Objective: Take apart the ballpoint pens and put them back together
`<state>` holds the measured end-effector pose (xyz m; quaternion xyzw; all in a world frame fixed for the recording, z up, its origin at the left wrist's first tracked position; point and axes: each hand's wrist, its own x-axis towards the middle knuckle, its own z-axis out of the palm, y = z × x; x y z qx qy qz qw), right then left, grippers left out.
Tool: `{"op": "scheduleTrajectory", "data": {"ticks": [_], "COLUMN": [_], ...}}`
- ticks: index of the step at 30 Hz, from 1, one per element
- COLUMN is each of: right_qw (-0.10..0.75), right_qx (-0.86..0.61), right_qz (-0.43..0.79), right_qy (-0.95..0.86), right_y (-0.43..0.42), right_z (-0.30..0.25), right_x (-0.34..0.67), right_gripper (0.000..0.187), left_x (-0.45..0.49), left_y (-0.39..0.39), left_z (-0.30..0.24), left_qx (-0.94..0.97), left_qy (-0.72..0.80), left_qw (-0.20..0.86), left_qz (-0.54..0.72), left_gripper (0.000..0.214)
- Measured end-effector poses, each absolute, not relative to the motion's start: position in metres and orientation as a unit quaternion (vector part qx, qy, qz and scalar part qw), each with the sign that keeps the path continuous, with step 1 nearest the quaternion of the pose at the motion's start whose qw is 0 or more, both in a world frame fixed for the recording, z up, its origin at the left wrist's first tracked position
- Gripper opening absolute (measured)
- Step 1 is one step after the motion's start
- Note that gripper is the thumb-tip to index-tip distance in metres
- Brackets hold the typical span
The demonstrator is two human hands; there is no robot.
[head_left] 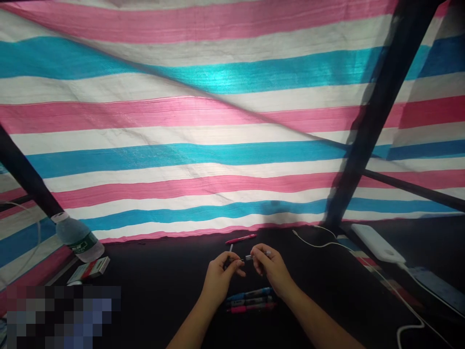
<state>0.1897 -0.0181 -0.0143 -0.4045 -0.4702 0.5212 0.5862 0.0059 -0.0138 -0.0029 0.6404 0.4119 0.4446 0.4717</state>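
Note:
On the dark tabletop [156, 291], my left hand [218, 278] pinches a slim dark pen part, with a thin white refill [231, 248] sticking up from it. My right hand [271, 266] grips a small clear plastic pen part [249, 257], holding it close to the left fingertips. The two hands nearly meet. Below my wrists lie several pens [250, 300] side by side, in blue, dark and pink barrels. A pink pen [240, 238] rests farther ahead, beyond both hands.
A striped pink, blue and white tarp [232, 121] hangs behind the table, crossed by a black pole [381, 111]. A water bottle [78, 237] lies at the left near a small box [89, 270]. A white power bank [378, 244] and its white cable [319, 244] lie at the right.

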Motion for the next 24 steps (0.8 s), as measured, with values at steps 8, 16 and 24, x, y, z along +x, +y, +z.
{"op": "scheduleTrajectory", "data": {"ticks": [8, 16, 24], "right_qw": [0.543, 0.505, 0.497], "right_qx": [-0.416, -0.393, -0.328], "right_qz": [0.512, 0.532, 0.549], "right_qy": [-0.519, -0.555, -0.586], "right_y": [-0.023, -0.022, -0.029], "right_z": [-0.009, -0.015, -0.017], "right_x": [0.185, 0.186, 0.178], "right_gripper": [0.041, 0.036, 0.031], "left_x": [0.007, 0.001, 0.002], "left_y": [-0.015, -0.009, -0.019], "left_z": [0.001, -0.008, 0.002], "left_qx": [0.641, 0.628, 0.731], "left_qy": [0.405, 0.392, 0.379], "left_qw": [0.481, 0.483, 0.353], "left_qz": [0.44, 0.467, 0.445], "left_gripper": [0.018, 0.018, 0.022]}}
